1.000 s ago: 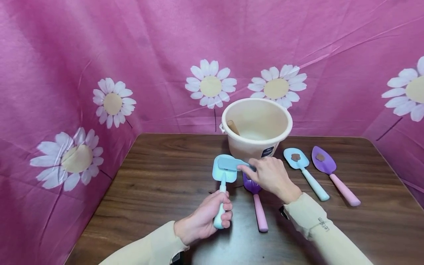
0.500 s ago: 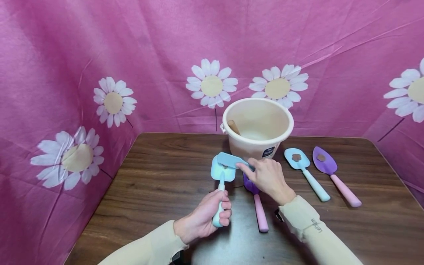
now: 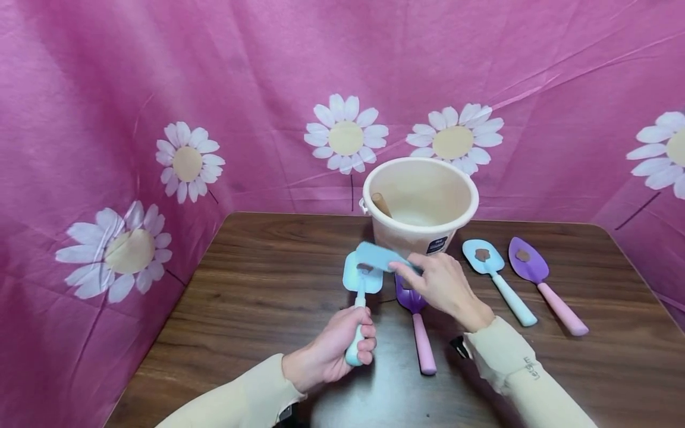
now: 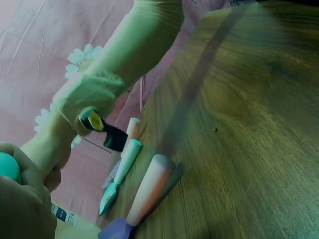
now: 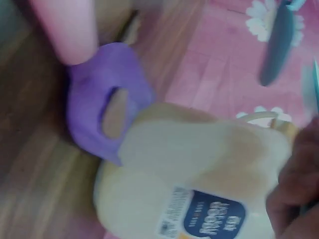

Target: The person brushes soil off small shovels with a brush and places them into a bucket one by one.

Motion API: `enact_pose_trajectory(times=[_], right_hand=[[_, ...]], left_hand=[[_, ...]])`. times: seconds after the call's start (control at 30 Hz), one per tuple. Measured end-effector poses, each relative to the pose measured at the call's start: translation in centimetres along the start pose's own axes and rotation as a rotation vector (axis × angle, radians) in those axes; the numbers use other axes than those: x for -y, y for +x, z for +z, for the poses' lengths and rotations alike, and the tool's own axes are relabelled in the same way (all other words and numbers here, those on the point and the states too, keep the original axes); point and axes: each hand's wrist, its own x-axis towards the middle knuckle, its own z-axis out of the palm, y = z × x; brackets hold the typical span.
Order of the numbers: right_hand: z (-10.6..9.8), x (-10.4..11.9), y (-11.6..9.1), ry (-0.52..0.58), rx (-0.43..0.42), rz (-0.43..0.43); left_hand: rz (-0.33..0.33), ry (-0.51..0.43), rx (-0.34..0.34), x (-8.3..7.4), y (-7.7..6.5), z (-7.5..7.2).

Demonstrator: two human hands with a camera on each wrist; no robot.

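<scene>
The left hand point(image 3: 334, 343) grips the shovel point(image 3: 361, 286), which points forward, while the right hand point(image 3: 446, 290) holds the scraper point(image 3: 377, 256) crosswise from the right over its far end.

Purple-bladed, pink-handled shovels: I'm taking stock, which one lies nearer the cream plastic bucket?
The purple shovel just in front of the bucket, partly hidden by the right hand; the other purple shovel lies at the far right.
</scene>
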Motion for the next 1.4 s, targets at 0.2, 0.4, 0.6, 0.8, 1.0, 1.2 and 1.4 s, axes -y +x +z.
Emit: enact_pose_trajectory(times=[0.2,0.4,0.6,0.8,1.0,1.2,1.4], right_hand=[[-0.5,1.2,0.0,0.021,0.271,-0.016],[-0.4,1.1,0.3,-0.014,0.294,0.012],[0.5,0.3,0.6,-0.079,0.189,-0.026],[1.3,-0.4,1.0,-0.1,0.097,0.001],[1.2,-0.7,1.3,-0.057,0.084,0.076],[0.6,-0.2,1.3,-0.021,0.091,0.014],[-0.1,0.9,1.0,-0.001,0.328,-0.089]], left_hand=[[0.01,0.03,-0.054,0.1,-0.1,-0.4],[0.014,0.098,-0.082,0.7,-0.2,-0.6],[0.003,0.102,-0.091,1.0,-0.3,-0.5],[-0.015,0.095,-0.08,1.4,-0.7,-0.4],[-0.009,0.091,-0.073,1.7,-1.0,-0.1],[-0.004,0.058,-0.108,1.5,-0.7,-0.3],[0.005,0.054,-0.133,1.3,-0.6,-0.6]])
